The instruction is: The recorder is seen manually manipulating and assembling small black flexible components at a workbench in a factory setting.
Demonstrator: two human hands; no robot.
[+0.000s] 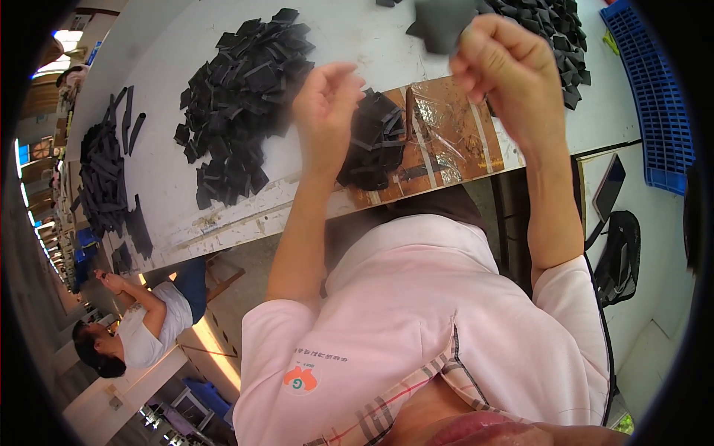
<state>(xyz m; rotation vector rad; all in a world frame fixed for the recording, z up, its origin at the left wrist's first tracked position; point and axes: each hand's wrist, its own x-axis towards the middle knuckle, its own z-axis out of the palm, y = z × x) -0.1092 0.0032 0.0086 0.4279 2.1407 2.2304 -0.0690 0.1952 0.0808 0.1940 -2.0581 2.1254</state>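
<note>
Blue plastic crate (654, 97) sat far right, yellow-green scrap (610, 42) by its upper end. Below it, dark flat panel (610, 186) near a black bag (619, 256), both against a pale surface (666, 260). Lower left: co-worker (160, 320), white top, blue trousers, wooden stool (224, 280) close by.

the person wears a pale pink shirt (431, 297) with short, loose sleeves (275, 334); its open collar (387, 416) is beige plaid with black, white and red stripes, and a dark checked trim (455, 334) edges the neck opening. on the chest sit an orange emblem (300, 380) with a green mark and some small dark print (321, 353); left hand (323, 97) and right hand (502, 63) are bare
</note>
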